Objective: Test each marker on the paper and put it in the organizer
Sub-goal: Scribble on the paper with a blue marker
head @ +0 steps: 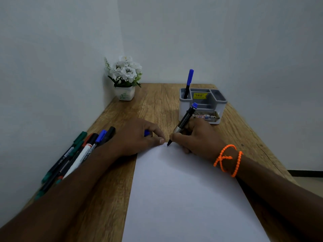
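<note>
1. Nearest, one white sheet of paper (185, 193) lies lengthwise on the wooden table (108, 189), running from the near edge toward the middle. It sits squarely in front of the person, which I judge puts it in easy reach of both hands for testing.
2. Along the table's left edge lies a loose bundle of untested markers (82, 154), partly hidden by the left forearm. I can make out roughly six, with green, black, red and blue caps; the exact count is unclear.
3. At the far end of the paper, the left hand (139, 137) rests on the sheet's far left corner, fingers curled round a small blue cap (146, 133). Presumably it steadies the paper while keeping the cap ready.
4. Just beside it, the right hand (194, 137), with an orange beaded bracelet (227, 160) at the wrist, grips one blue marker (185, 120) tilted as for writing, its tip touching the paper next to a faint scribble (161, 146).
5. Farther, near the right edge, stands one grey organizer (202, 106) with several compartments; one capped blue marker (189, 82) stands upright in its far left compartment.
6. At the far left corner, one pot of white flowers (125, 77) sits clear of the work.
</note>
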